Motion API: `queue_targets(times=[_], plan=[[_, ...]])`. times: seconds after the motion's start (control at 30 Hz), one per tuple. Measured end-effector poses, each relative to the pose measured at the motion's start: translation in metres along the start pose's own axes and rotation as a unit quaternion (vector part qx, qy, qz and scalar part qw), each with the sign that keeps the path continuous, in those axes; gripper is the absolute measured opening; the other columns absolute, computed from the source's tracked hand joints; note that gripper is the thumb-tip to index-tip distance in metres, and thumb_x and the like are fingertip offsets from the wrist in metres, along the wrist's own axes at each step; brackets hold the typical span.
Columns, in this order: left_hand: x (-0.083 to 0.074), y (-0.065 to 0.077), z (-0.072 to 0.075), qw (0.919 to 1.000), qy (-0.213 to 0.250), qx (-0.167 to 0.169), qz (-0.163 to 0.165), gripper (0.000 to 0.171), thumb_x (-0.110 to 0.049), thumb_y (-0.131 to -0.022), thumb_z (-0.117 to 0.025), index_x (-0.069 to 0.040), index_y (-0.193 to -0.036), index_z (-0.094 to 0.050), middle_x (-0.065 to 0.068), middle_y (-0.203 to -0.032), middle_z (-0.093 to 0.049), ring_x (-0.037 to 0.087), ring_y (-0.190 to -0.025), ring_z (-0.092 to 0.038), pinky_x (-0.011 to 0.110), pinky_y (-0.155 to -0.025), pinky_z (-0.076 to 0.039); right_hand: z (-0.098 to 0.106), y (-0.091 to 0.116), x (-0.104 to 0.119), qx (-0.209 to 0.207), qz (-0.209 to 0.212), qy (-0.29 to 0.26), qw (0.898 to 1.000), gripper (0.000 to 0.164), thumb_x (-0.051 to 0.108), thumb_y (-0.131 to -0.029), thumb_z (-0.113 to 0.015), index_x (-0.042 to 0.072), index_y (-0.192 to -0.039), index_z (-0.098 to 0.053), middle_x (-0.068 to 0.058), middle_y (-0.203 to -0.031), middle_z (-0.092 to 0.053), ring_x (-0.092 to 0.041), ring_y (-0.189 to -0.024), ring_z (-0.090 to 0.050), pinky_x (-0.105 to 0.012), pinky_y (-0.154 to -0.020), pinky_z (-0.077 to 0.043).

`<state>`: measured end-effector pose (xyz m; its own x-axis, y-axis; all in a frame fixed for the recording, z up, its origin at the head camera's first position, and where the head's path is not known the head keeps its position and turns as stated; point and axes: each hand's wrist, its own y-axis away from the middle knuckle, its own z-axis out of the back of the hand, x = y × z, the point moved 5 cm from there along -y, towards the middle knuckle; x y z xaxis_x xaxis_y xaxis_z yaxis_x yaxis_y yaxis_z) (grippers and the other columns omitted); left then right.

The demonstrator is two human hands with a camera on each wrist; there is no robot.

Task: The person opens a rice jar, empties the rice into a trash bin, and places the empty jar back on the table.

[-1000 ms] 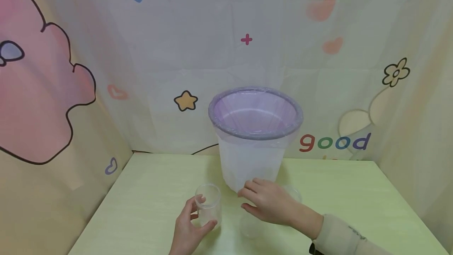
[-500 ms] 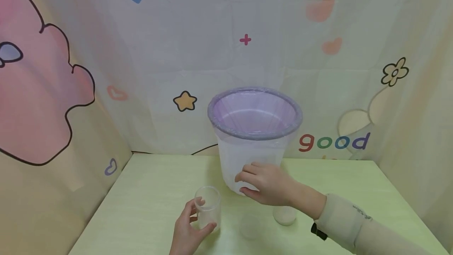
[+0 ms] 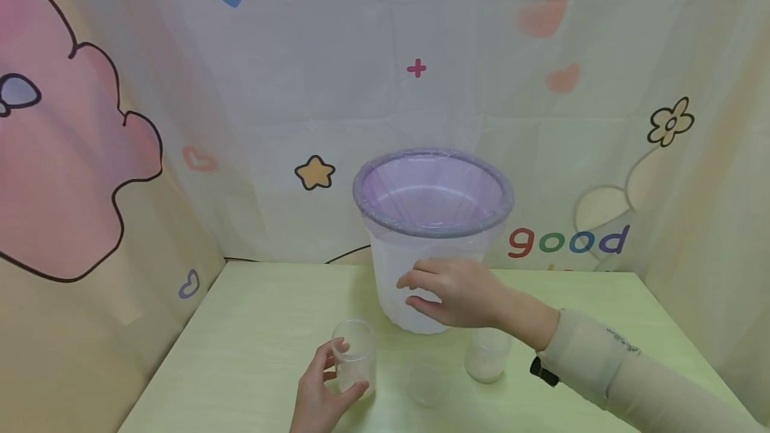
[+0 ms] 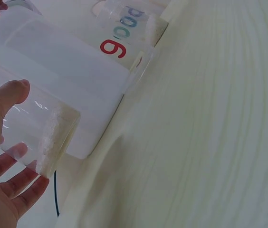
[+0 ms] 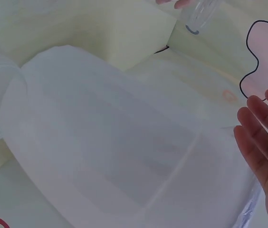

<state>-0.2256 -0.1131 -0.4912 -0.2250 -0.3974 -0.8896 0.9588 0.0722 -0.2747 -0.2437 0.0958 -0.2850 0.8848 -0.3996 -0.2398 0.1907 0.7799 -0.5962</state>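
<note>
My left hand (image 3: 321,386) grips a clear jar (image 3: 355,366), thumb on the near side and fingers around the far side. In the left wrist view this jar is open at the top, with a layer of white grains (image 4: 53,140) at its bottom. My right hand (image 3: 460,293) is raised in front of the white bin (image 3: 391,279). Its fingers (image 5: 260,137) are fairly straight in the right wrist view, with nothing between them and the thumb. Below that forearm stands a second clear jar (image 3: 487,361) with white material inside; the forearm hides part of its top.
A clear round lid (image 3: 424,385) lies on the pale green table (image 3: 271,313) between the jars. The bin has a lilac lining and a clear plastic bag over its purple rim (image 3: 433,229). A printed curtain (image 3: 289,52) closes off the back and sides.
My right hand has risen from low over the table to in front of the bin, uncovering the second jar. The left hand keeps its grip on its jar, almost unmoved.
</note>
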Motion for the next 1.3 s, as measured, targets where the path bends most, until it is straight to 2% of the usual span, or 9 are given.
queue_targets(times=[0.2, 0.3, 0.5, 0.7, 0.97, 1.1, 1.3], plan=[[-0.001, 0.001, 0.000, 1.0000, 0.001, -0.001, -0.004, 0.069, -0.019, -0.059, -0.086, -0.017, -0.118, -0.051, -0.001, -0.113, -0.061, 0.018, -0.099, -0.057, 0.027, -0.078, -0.050, 0.013, -0.010, -0.006, -0.038, 0.009, -0.020, 0.999, 0.019, 0.017, -0.075, -0.072, 0.017, -0.091, -0.062, 0.009, -0.076, -0.060, -0.002, -0.058, -0.054, -0.014, -0.051, -0.043], [0.000, 0.001, 0.000, 1.0000, -0.002, 0.001, -0.005, 0.070, -0.020, -0.059, -0.086, -0.016, -0.119, -0.050, -0.001, -0.113, -0.061, 0.018, -0.099, -0.057, 0.027, -0.077, -0.050, 0.019, -0.013, -0.012, -0.045, 0.002, -0.032, 0.998, 0.017, 0.014, -0.074, -0.071, 0.015, -0.089, -0.062, 0.007, -0.075, -0.059, -0.005, -0.056, -0.053, -0.014, -0.051, -0.043], [0.003, 0.002, -0.001, 1.0000, -0.006, 0.004, -0.002, 0.071, -0.021, -0.059, -0.086, -0.015, -0.120, -0.050, 0.000, -0.112, -0.061, 0.019, -0.099, -0.057, 0.028, -0.077, -0.051, 0.032, -0.020, -0.028, -0.038, -0.031, -0.027, 0.998, 0.013, 0.014, -0.076, -0.070, 0.013, -0.086, -0.063, 0.007, -0.072, -0.059, -0.006, -0.055, -0.054, -0.016, -0.048, -0.042], [0.004, 0.001, -0.002, 1.0000, -0.007, 0.002, -0.004, 0.071, -0.022, -0.059, -0.086, -0.015, -0.120, -0.050, -0.002, -0.113, -0.061, 0.018, -0.099, -0.057, 0.028, -0.077, -0.051, 0.043, -0.026, -0.050, -0.019, -0.059, -0.030, 0.998, 0.013, 0.012, -0.078, -0.069, 0.011, -0.088, -0.061, 0.004, -0.073, -0.059, -0.007, -0.059, -0.054, -0.019, -0.053, -0.045], [0.003, 0.003, -0.002, 0.9999, -0.012, 0.006, 0.005, 0.071, -0.023, -0.060, -0.085, -0.014, -0.121, -0.050, -0.001, -0.114, -0.061, 0.018, -0.099, -0.057, 0.029, -0.078, -0.051, 0.051, -0.028, -0.076, -0.024, -0.092, 0.000, 0.995, 0.012, 0.010, -0.077, -0.070, 0.009, -0.086, -0.062, 0.003, -0.071, -0.059, -0.011, -0.060, -0.056, -0.022, -0.054, -0.047], [0.003, 0.003, -0.002, 0.9999, -0.011, 0.006, 0.007, 0.071, -0.024, -0.060, -0.085, -0.014, -0.121, -0.050, 0.000, -0.115, -0.061, 0.018, -0.098, -0.057, 0.029, -0.078, -0.050, 0.054, -0.027, -0.089, -0.003, -0.129, 0.010, 0.992, 0.012, 0.012, -0.078, -0.069, 0.009, -0.088, -0.064, 0.001, -0.073, -0.060, -0.013, -0.062, -0.057, -0.025, -0.055, -0.047], [0.002, 0.002, -0.003, 1.0000, -0.005, 0.006, 0.006, 0.072, -0.023, -0.060, -0.086, -0.014, -0.121, -0.050, 0.000, -0.115, -0.061, 0.018, -0.098, -0.057, 0.029, -0.078, -0.050, 0.055, -0.023, -0.105, 0.055, -0.196, -0.013, 0.979, 0.015, 0.015, -0.082, -0.066, 0.009, -0.096, -0.064, 0.000, -0.078, -0.062, -0.016, -0.069, -0.060, -0.028, -0.061, -0.049]])
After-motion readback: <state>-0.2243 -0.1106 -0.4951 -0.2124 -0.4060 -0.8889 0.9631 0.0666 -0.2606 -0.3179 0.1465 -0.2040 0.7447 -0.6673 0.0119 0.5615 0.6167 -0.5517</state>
